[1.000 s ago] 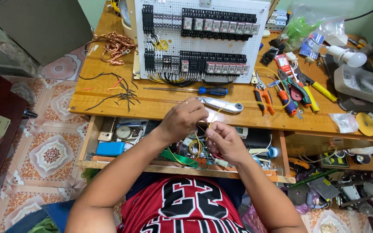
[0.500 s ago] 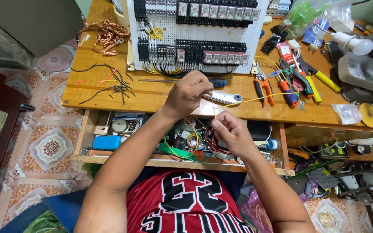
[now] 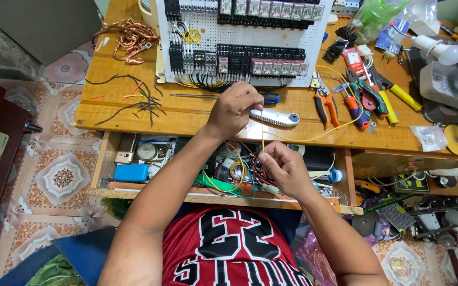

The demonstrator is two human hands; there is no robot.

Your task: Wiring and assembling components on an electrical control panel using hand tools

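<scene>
My left hand (image 3: 234, 108) is raised over the wooden bench's front edge, gripping the silver handle of a wire stripper (image 3: 275, 118). A thin yellow wire (image 3: 314, 139) runs from that tool down to my right hand (image 3: 284, 168), which pinches it over the open drawer (image 3: 133, 188), and on to the right across the bench. Behind my hands lies a white perforated panel (image 3: 239, 39) fitted with rows of black relays and terminal blocks.
A blue-handled screwdriver (image 3: 223, 97) lies before the panel. Pliers and cutters (image 3: 353, 98) sit to the right, with a grey tray (image 3: 451, 90) and a lamp bulb (image 3: 443, 52). Black wire scraps (image 3: 133, 100) and a copper tangle (image 3: 133, 37) lie left. The drawer holds cable coils.
My left hand has risen from the drawer to the bench edge, stretching the yellow wire out from my right hand. The camera has tipped closer to the bench.
</scene>
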